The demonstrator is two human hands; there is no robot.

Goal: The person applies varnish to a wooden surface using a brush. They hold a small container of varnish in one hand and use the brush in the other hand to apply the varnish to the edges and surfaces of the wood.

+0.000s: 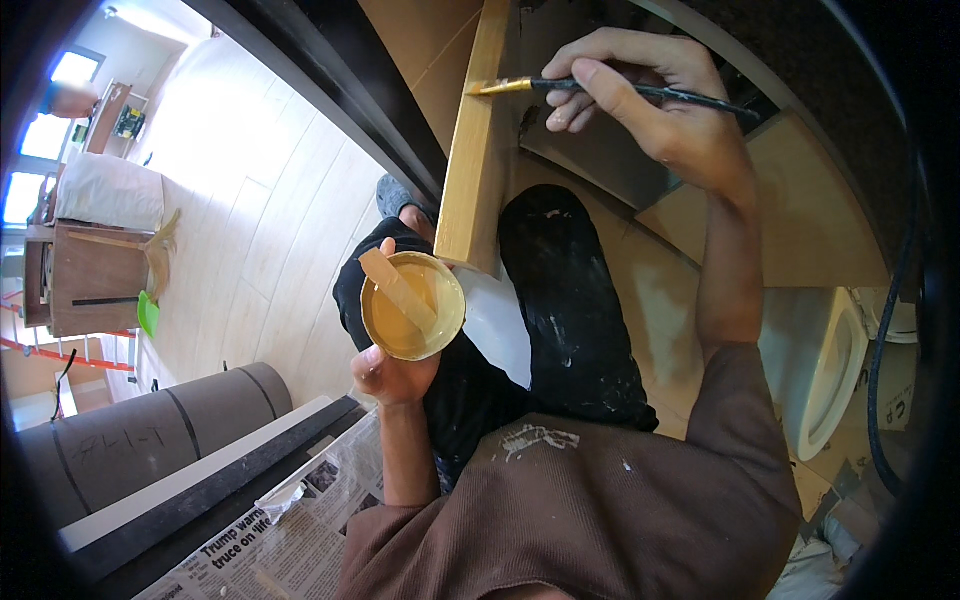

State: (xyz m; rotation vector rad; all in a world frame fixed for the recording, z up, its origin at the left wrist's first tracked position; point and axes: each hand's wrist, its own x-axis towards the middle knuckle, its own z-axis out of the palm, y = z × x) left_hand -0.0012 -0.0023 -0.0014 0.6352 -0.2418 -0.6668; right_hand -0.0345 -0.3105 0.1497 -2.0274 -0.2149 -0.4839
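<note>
The pale wooden floor spreads far to the left of the upright wooden post, which serves here as the landmark. Lower left of the post, well apart, lies a thick grey roll with a sheet of newspaper beside it. To the lower right of the post stands a white toilet bowl, near the person's right elbow. Directly below the post are the person's legs in black, paint-flecked trousers; the post's lower end stands between the knees.

Just below and left of the post's lower end, the left hand is closed around the underside of a small round cup filled with yellow-tan paint; a flat wooden stir stick leans in it, tilted up to the left. The cup's rim nearly touches the post.

At the post's upper part, on its right, the right hand pinches a thin dark-handled paintbrush, held almost level. Its yellow-loaded bristles touch the post's right edge.
</note>
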